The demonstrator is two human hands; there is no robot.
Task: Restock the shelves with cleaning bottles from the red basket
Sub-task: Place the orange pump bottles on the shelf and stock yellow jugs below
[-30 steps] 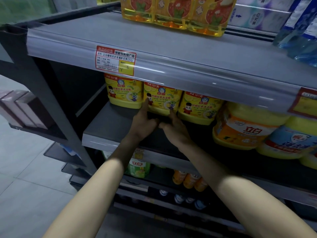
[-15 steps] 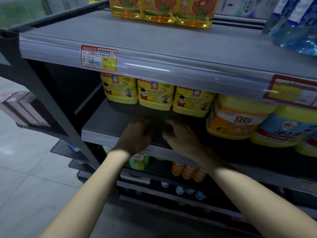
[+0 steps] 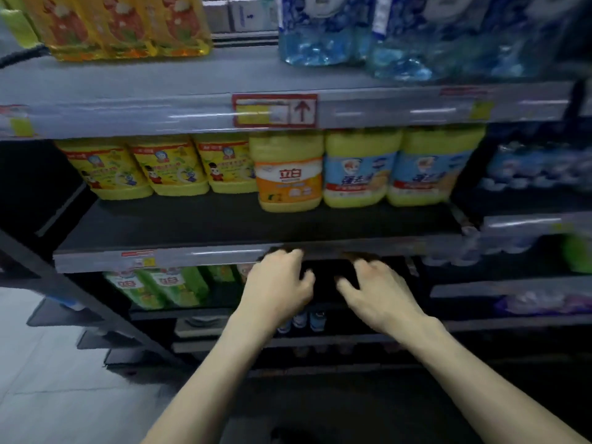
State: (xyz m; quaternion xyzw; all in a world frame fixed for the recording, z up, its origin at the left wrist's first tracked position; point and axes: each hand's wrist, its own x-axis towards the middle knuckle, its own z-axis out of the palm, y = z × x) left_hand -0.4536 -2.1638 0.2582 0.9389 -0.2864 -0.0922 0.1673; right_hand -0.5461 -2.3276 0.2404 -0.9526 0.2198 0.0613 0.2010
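**Empty hands at the middle shelf, stocked bottles beyond**

Head view. The left hand [image 3: 278, 283] and right hand [image 3: 374, 293] hang side by side just in front of the near edge of the middle shelf [image 3: 192, 225]. Their fingers [image 3: 293, 256] are loosely curled, slightly apart, and hold nothing. Blur hides whether the tips touch the edge.

The bottles stand in a row on the far part of this shelf: three small bottles [image 3: 169, 168] at left, an orange-label jug [image 3: 290, 174] in the middle, and two blue-label jugs [image 3: 355, 168] at right. The upper shelf's rail hides their tops. The red basket is out of view.

The jugs are probably heavy when full, with stiff plastic walls and smooth labels that may slip. They are likely best held with both hands around the body, low on the sides.
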